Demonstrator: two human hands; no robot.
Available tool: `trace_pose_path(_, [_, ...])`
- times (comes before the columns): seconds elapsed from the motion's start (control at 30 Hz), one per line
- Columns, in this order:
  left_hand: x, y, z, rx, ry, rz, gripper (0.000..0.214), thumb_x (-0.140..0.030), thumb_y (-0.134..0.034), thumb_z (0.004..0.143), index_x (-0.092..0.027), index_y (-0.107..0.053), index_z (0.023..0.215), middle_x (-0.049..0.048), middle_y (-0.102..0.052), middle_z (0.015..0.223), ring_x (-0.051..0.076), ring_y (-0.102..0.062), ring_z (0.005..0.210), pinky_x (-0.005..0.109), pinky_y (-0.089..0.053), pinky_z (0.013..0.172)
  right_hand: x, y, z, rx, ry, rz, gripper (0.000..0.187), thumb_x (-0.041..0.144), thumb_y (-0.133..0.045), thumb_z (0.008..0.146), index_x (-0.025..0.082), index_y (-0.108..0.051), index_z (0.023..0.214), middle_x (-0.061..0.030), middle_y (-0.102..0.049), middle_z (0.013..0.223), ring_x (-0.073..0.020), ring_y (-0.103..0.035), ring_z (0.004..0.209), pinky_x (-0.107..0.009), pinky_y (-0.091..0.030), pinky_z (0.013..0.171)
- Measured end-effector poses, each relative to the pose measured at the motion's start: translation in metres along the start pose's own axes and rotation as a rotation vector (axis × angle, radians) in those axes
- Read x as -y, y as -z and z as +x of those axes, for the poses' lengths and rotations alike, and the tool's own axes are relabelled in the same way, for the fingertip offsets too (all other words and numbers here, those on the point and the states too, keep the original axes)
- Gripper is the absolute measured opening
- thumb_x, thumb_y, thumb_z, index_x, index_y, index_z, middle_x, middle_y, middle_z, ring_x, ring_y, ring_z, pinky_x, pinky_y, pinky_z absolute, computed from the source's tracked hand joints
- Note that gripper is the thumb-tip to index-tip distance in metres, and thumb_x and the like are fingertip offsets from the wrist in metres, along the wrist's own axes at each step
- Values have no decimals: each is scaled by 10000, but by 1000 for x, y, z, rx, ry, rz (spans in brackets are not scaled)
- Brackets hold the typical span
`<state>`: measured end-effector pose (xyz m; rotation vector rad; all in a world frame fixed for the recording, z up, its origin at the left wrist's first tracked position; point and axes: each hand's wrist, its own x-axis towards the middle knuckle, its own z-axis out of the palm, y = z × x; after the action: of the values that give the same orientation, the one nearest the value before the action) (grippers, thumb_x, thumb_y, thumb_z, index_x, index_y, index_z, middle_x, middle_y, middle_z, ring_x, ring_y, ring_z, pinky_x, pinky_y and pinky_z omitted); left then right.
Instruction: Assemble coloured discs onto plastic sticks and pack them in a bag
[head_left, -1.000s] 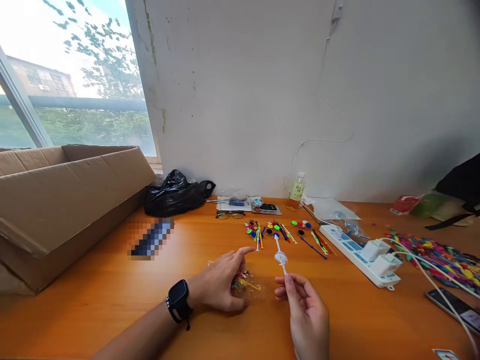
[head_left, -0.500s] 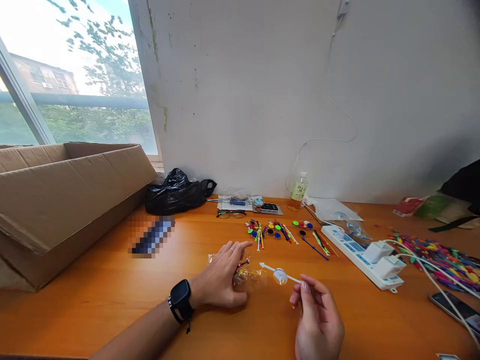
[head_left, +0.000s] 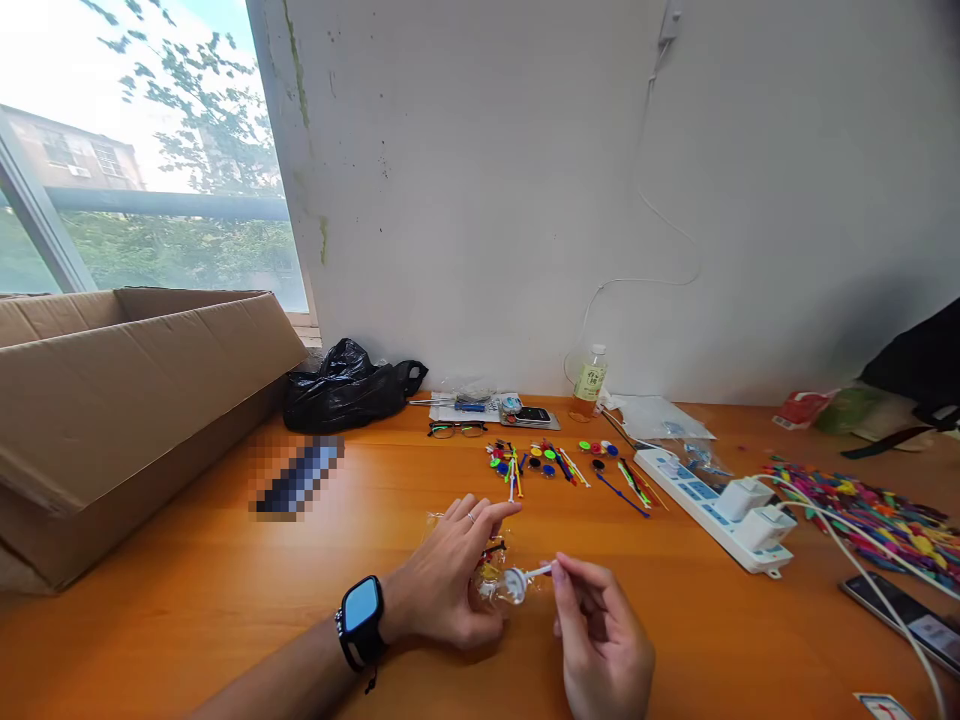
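Note:
My left hand (head_left: 455, 575), with a ring and a smartwatch (head_left: 361, 605) on its wrist, arches over a clear plastic bag (head_left: 491, 588). Its thumb and fingers curve around the bag's edge; the grip underneath is partly hidden. Small coloured pieces, dark and yellow among them, show inside the bag. Between thumb and fingertips my right hand (head_left: 604, 630) pinches one end of a white plastic stick (head_left: 538, 572). The stick carries a round whitish disc (head_left: 515, 586), now at the bag's mouth. Its arrow-shaped far end is out of sight.
Several coloured sticks and discs (head_left: 540, 463) lie behind my hands. A power strip (head_left: 712, 515) with cables, a phone (head_left: 900, 615) and a colourful heap (head_left: 862, 515) are on the right. At left stands a cardboard box (head_left: 150, 400); behind are a black bag (head_left: 345, 390) and bottle (head_left: 590, 385).
My right hand has moved left, bringing the white stick's disc to the plastic bag. The arrow end, visible before, is now hidden. My left hand stays over the bag.

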<state>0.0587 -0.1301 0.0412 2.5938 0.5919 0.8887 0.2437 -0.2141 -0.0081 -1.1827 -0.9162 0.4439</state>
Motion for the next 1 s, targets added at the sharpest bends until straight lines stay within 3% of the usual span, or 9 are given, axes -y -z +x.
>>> trace_pose_path(0.13, [-2, 0, 1, -3, -5, 5, 980, -252, -683, 648, -268, -271, 1537, 81, -561, 1171, 290, -512, 1013, 449, -446, 935, 2, -1, 2, -103, -13, 21, 379, 516, -828, 808, 162, -760, 921, -139, -812, 906, -244, -773, 744, -275, -636, 616])
trace_pose_path(0.23, [-5, 0, 2, -15, 1, 27, 977, -240, -659, 629, -263, -275, 1527, 80, -561, 1130, 291, -504, 985, 442, -439, 907, 6, -5, -3, -21, 16, 3, 357, 507, -840, 799, 165, -769, 874, -137, -813, 908, -262, -781, 792, -311, -657, 716])
trace_pose_path(0.5, [-6, 2, 2, -55, 15, 32, 908, -264, -674, 684, -271, -308, 1515, 87, -565, 1114, 290, -505, 965, 431, -415, 880, 8, -15, -13, 263, 117, -179, 260, 468, -745, 902, 218, -809, 871, -42, -754, 722, -164, -646, 575, -238, -573, 597])
trace_pose_path(0.6, [-5, 6, 2, -64, 30, -13, 879, -322, -710, 732, -270, -329, 1522, 92, -573, 1153, 289, -515, 986, 444, -423, 917, 10, -15, -8, 334, 222, -200, 182, 412, -737, 913, 251, -819, 922, -69, -786, 892, -218, -718, 750, -296, -613, 741])
trace_pose_path(0.67, [-5, 8, 2, -89, 60, -83, 860, -369, -742, 763, -274, -349, 1522, 92, -572, 1184, 287, -525, 1017, 450, -436, 951, 14, -15, -6, 237, 256, -176, 220, 411, -738, 909, 252, -795, 1050, -111, -755, 1098, -263, -718, 894, -377, -615, 844])
trace_pose_path(0.73, [-4, 9, 1, -137, 121, -196, 793, -428, -737, 818, -282, -384, 1513, 94, -561, 1232, 290, -534, 1067, 461, -449, 987, 18, -17, -5, 121, 234, -143, 341, 429, -750, 899, 239, -726, 1182, -138, -697, 1197, -260, -696, 896, -409, -613, 835])
trace_pose_path(0.8, [-1, 7, 0, -229, 220, -337, 585, -465, -604, 936, -287, -455, 1473, 91, -553, 1251, 286, -541, 1100, 466, -470, 998, 22, -22, -7, 106, 167, -96, 477, 436, -752, 902, 237, -624, 1315, -128, -678, 1183, -227, -687, 833, -385, -617, 782])
trace_pose_path(0.9, [5, 2, 1, -451, 415, -532, 383, -399, -384, 1029, -262, -588, 1322, 74, -569, 1138, 249, -571, 1014, 395, -538, 868, 26, -32, -9, 242, 165, -59, 553, 385, -716, 939, 255, -505, 1434, -107, -682, 1166, -209, -706, 838, -343, -624, 764])
trace_pose_path(1.0, [9, 0, 5, -586, 554, -678, 308, -419, -446, 1005, -226, -622, 1169, 32, -555, 906, 195, -571, 780, 284, -521, 618, 29, -43, -5, 376, 274, -128, 466, 314, -685, 956, 272, -545, 1400, -106, -675, 1234, -207, -714, 878, -332, -626, 791])
